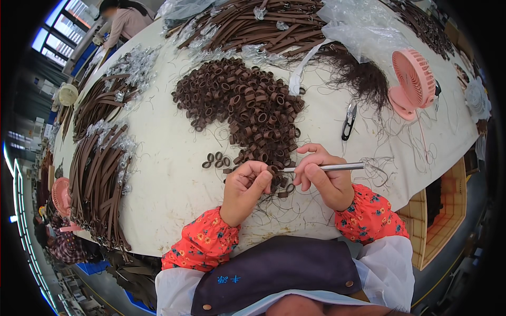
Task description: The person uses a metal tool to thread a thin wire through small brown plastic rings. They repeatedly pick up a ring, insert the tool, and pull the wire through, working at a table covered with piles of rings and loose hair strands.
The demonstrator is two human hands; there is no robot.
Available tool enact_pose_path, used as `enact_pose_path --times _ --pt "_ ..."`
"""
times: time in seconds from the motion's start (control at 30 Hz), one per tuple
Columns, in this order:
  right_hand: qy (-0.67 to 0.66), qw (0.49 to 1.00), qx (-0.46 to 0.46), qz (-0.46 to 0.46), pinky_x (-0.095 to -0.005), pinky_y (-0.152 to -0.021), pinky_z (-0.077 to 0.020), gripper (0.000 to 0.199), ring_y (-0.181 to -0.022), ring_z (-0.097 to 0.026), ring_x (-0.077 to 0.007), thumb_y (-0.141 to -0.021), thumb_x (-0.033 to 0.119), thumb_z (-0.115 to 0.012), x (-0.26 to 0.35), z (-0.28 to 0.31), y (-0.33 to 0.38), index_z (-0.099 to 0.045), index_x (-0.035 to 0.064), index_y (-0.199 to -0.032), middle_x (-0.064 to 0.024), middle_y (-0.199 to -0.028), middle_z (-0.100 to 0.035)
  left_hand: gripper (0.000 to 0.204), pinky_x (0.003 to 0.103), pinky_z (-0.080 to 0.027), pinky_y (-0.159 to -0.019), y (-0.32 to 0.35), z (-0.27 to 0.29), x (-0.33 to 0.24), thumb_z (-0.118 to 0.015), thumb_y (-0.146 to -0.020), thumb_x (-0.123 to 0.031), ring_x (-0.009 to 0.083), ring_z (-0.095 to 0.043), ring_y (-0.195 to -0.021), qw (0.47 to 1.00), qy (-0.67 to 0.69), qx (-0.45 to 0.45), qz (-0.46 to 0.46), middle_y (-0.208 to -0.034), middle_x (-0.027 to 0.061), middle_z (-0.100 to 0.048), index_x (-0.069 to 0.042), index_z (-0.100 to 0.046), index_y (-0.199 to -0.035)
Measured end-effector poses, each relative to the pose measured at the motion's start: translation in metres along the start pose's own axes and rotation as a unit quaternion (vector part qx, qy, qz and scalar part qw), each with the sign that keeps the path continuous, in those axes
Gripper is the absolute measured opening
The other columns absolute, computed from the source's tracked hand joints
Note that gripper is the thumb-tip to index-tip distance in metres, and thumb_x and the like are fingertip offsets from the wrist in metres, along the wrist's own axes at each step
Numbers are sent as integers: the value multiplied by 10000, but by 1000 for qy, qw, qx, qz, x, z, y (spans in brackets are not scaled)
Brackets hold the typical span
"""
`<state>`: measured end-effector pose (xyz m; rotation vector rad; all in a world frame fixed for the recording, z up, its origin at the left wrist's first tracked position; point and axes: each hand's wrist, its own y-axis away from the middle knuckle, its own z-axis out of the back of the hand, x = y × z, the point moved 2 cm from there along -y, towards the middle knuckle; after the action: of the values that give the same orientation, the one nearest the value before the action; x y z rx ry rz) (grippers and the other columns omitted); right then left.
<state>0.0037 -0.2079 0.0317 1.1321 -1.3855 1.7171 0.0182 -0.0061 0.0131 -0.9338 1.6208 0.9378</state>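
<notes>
My left hand (243, 188) pinches a small brown strap loop (273, 170) between thumb and fingers. In my right hand (328, 181) is a slim silver pen-like tool (342, 167), held level, its tip pointing left at the loop. Whether the tip touches the loop or sits inside it, I cannot tell. A large heap of similar brown loops (261, 113) spreads just beyond both hands. Several loose loops (219, 159) lie in a small group left of the heap. Dark thread ends (377, 171) trail around the tool's rear end and over the table.
Bundles of brown straps (97, 184) with plastic-wrapped buckles lie at left, more straps (253, 23) at the back. Black thread snips (349, 122), a pink fan (412, 81) and a tangle of dark thread (361, 76) are at right. A yellow crate (445, 210) stands below the table's right edge.
</notes>
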Motion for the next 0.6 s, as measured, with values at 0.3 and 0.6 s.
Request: enact_pose_path --times 0.3,0.6 --pt "-40 996 -55 -59 -297 -848 -466 178 -738 -626 -117 -960 133 -506 0 -1 1 -586 1 -1047 -58 -773 -634 92 198 -392 -530 1 1 3 -612 -920 -101 23 -491 -626 997 -73 -25 -25 -702 -33 -566 -15 -601 -947" --pt "68 992 41 -93 -269 -711 -522 314 -783 -643 -140 -823 98 -712 -6 -9 -4 -581 41 -1103 -83 -941 -651 174 248 -437 -537 -1 -2 -5 -655 -823 4 111 -564 -594 860 -376 3 -344 -775 39 -628 -50 -629 -986"
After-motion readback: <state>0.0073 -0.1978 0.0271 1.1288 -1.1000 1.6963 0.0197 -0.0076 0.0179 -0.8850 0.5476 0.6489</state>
